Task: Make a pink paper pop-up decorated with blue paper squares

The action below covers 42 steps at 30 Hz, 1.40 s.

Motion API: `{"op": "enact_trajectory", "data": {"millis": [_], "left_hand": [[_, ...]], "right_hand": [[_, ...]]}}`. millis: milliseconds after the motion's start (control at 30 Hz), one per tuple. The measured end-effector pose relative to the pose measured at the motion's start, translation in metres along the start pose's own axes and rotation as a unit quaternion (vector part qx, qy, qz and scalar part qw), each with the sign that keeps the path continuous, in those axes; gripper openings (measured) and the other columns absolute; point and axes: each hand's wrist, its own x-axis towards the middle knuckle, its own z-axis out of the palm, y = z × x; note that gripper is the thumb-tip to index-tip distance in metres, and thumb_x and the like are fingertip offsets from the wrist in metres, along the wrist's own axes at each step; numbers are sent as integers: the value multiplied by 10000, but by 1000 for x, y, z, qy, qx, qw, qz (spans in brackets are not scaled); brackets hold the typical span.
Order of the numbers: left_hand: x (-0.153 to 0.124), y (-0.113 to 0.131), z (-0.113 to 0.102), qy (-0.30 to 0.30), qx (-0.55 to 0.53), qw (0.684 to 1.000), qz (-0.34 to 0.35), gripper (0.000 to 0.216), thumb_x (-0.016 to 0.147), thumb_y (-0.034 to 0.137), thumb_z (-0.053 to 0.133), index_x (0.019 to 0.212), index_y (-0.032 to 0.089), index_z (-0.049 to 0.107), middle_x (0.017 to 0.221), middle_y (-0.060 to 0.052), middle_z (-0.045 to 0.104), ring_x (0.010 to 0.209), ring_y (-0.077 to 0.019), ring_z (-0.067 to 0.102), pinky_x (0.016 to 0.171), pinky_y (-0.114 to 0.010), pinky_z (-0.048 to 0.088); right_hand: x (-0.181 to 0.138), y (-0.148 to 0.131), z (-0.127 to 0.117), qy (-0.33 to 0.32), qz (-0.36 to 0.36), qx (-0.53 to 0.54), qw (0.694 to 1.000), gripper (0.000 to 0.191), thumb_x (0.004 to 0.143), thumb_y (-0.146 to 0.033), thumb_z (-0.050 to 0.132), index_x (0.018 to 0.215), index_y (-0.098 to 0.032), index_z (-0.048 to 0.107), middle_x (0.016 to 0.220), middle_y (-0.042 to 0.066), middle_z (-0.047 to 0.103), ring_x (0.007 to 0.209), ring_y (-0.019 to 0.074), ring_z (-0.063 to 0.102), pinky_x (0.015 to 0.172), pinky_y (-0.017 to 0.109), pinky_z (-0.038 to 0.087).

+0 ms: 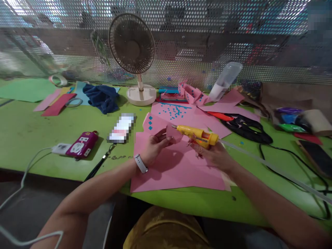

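My right hand (211, 154) is closed around a yellow glue gun (197, 134), whose tip points left. A long clear glue stick (249, 152) runs out of its back toward the lower right. My left hand (157, 147), with a white band on the wrist, pinches a small piece of pink paper (174, 134) right at the glue gun's tip. Below both hands lies a large pink paper sheet (178, 173). Just behind the left hand is a folded pink piece with blue diamonds (150, 123).
On the green table (95, 169) stand a fan (141, 95), a pixelated phone (121, 128) and a purple power strip (82, 145). Small blue bits (173, 112) are scattered on pink paper. To the right are a black mask-shaped piece (249, 129), a cable (290, 178) and a dark phone (315, 157).
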Motion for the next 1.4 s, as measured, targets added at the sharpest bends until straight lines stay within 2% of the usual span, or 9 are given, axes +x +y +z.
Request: {"op": "enact_trajectory", "data": {"millis": [500, 867, 1167, 1400], "left_hand": [[-2, 4, 2, -6, 21, 1000, 2, 433, 721, 306, 804, 1107, 186, 650, 896, -49, 733, 876, -209, 690, 875, -405, 525], [-1, 2, 1, -15, 20, 1000, 6, 326, 746, 300, 786, 1022, 181, 661, 854, -39, 725, 818, -178, 678, 808, -346, 525], [-1, 2, 1, -18, 22, 1000, 7, 301, 748, 307, 781, 996, 184, 663, 851, -39, 731, 833, -190, 680, 839, -376, 516], [-1, 3, 1, -18, 16, 1000, 3, 321, 733, 310, 793, 996, 184, 660, 859, -39, 730, 835, -196, 690, 836, -378, 523]], "right_hand": [[-4, -7, -1, -28, -3, -58, 998, 328, 791, -495, 677, 1000, -242, 693, 831, 31, 685, 632, 163, 584, 528, 274, 512], [-5, -4, -2, -17, -3, -52, 999, 342, 787, -489, 685, 1011, -231, 691, 801, 20, 665, 597, 145, 550, 511, 264, 486], [-6, -11, 0, 3, -20, -56, 998, 328, 777, -482, 687, 1003, -243, 687, 845, 52, 680, 706, 204, 619, 499, 283, 504], [-7, -14, 0, -7, -12, -85, 996, 379, 796, -507, 659, 1056, -234, 689, 796, 42, 661, 629, 172, 582, 502, 283, 501]]}}
